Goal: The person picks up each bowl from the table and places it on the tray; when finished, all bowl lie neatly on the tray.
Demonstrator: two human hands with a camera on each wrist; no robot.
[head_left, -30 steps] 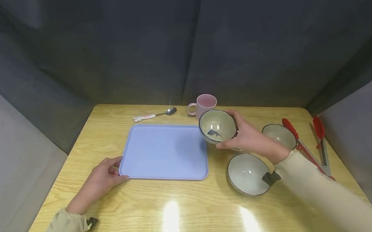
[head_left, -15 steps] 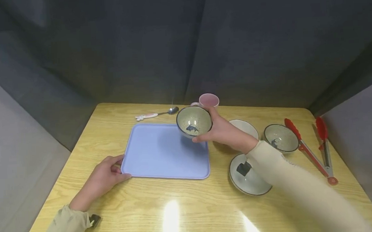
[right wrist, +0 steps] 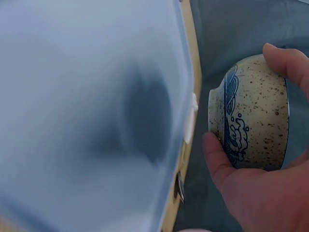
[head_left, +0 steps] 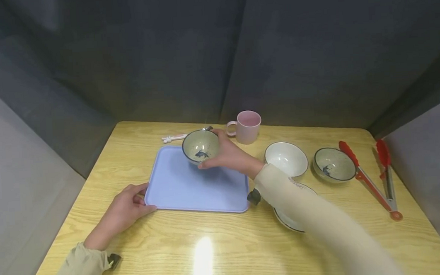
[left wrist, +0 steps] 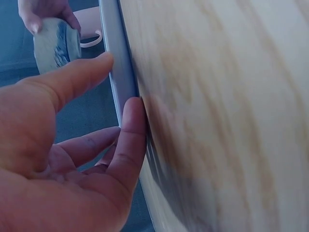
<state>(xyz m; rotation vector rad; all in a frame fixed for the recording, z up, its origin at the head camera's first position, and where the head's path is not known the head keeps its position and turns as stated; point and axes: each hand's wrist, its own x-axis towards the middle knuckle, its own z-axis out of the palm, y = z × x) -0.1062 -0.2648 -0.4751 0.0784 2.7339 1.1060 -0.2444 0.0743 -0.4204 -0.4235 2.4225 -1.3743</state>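
My right hand (head_left: 230, 152) holds a speckled beige bowl (head_left: 199, 142) with a dark rim and a blue fish inside. It is upright above the back of a pale blue tray (head_left: 192, 184). In the right wrist view a gap shows between the bowl's foot (right wrist: 213, 113) and the tray (right wrist: 72, 121), where a shadow falls. Blue waves decorate the bowl's outer side. At the tray's front left corner, my left hand (head_left: 124, 207) holds the edge between thumb and fingers. The left wrist view shows its thumb (left wrist: 79, 75) against the tray's rim (left wrist: 120, 72).
Behind the tray are a pink mug (head_left: 247, 127) and a partly hidden spoon with a white-and-pink handle (head_left: 174, 138). To the right stand a white bowl (head_left: 286, 159), a partly covered bowl (head_left: 289, 221), another speckled bowl (head_left: 334, 164) and red-tipped tongs (head_left: 373, 187).
My right hand has carried the speckled bowl leftward, from beside the tray to above it, uncovering the mug and the white bowl. My left hand has stayed at the tray's corner.
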